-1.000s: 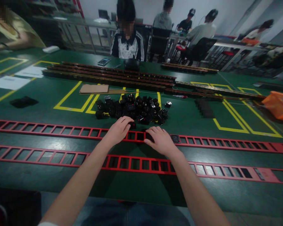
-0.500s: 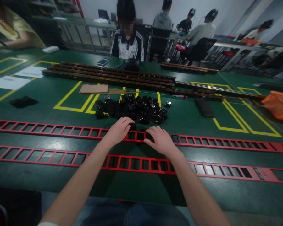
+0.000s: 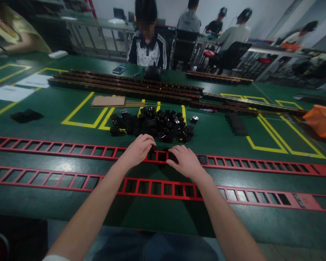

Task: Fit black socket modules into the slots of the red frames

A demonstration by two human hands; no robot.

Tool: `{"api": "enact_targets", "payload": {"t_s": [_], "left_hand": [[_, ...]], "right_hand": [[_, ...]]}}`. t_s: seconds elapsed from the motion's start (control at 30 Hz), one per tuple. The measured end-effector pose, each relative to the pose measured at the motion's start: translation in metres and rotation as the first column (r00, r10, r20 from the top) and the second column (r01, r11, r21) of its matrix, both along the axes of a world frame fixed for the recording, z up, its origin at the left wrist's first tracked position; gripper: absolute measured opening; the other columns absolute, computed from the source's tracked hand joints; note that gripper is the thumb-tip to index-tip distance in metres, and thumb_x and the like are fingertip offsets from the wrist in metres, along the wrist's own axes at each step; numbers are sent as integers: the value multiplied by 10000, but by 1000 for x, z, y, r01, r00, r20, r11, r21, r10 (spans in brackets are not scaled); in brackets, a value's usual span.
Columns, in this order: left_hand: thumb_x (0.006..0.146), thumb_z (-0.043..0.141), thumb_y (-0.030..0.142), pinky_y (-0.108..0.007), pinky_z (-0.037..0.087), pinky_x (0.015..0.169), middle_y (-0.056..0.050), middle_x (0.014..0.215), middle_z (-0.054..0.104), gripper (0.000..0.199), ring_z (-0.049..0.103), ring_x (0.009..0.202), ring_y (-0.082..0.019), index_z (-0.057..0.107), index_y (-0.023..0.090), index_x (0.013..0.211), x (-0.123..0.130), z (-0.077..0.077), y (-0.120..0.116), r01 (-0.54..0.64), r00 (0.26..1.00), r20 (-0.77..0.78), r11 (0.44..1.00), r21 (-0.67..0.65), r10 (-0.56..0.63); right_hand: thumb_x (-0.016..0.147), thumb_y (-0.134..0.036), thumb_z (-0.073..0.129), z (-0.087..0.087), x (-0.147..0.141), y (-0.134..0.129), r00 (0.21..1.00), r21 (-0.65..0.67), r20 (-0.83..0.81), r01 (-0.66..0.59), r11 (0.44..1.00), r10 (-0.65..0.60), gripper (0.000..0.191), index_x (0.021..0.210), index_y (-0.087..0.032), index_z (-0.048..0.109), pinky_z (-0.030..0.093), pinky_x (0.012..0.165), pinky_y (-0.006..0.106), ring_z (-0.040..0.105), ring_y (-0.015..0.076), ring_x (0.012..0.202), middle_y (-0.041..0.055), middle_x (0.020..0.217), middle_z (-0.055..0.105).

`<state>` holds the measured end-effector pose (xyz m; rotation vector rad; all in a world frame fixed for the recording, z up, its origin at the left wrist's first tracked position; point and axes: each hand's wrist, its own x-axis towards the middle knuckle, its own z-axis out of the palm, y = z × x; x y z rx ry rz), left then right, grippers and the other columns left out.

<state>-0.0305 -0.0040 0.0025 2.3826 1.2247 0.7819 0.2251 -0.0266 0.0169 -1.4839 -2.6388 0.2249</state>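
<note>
My left hand (image 3: 137,150) is closed, its fingertips on a small black block (image 3: 152,148) just above the far red slotted frame (image 3: 112,152). On the same frame, my right hand (image 3: 186,160) is curled over another black block (image 3: 173,156), mostly hidden by the fingers and seated in or over a slot. Right of that hand, a black block with a pale-outlined face (image 3: 202,159) sits in a slot. A heap of black blocks (image 3: 151,123) lies just beyond both hands. Closer to me, a second red slotted frame (image 3: 143,187) runs under my forearms.
Long dark strips (image 3: 125,85) lie across the green table behind the heap, with a piece of cardboard (image 3: 108,101) before them. An orange bin (image 3: 322,121) stands at the right. Paper sheets (image 3: 11,94) lie at the left. A person (image 3: 147,47) sits opposite.
Both hands stay at nearly the same spots on the far frame. The black block at my left fingertips appears slightly lower, nearer the slot. The view has shifted a little.
</note>
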Motion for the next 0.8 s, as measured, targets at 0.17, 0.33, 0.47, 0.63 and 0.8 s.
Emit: {"api": "enact_targets", "payload": {"t_s": [0.17,0.33,0.47,0.63,0.8], "left_hand": [[1004,357,176,-425,474,1020,-76,1193,603,284,544,1107,-203,624,202,1098,1,0,0,7,1000,17,1000,-24,-7],[1002,344,160,-427,475,1058,-73,1209,589,287,545,1146,-197,618,203,1077,3,1,-1,-6,999,43,998,-56,9],[976,365,133,-421,478,1071,-79,1239,563,267,550,1170,-188,591,204,1100,2,1,-2,18,997,77,996,-82,-12],[857,534,108,-410,506,1019,-61,1192,563,266,565,1134,-200,546,214,1100,2,1,-3,52,995,89,995,-90,-44],[825,671,217,-401,514,984,-49,1192,555,316,584,1113,-211,524,223,1105,4,-3,-2,7,998,60,989,-151,2]], "right_hand": [[985,-504,553,0,0,0,1000,-4,2,0,1000,0,436,1284,-194,623,476,940,433,569,278,1147,103,1267,646],[986,-504,552,1,0,0,1000,-3,3,-3,1000,3,434,1282,-195,623,471,943,429,570,277,1146,102,1268,648],[986,-501,554,0,0,0,1000,0,1,-4,1000,4,433,1280,-190,624,469,944,427,569,275,1146,102,1267,647],[983,-507,560,-3,1,0,1000,10,-1,-2,1000,2,433,1275,-193,624,470,933,420,570,269,1140,95,1259,648],[984,-506,560,-2,0,0,1000,4,7,0,1000,0,437,1276,-188,626,471,939,423,569,269,1145,95,1265,647]]}}
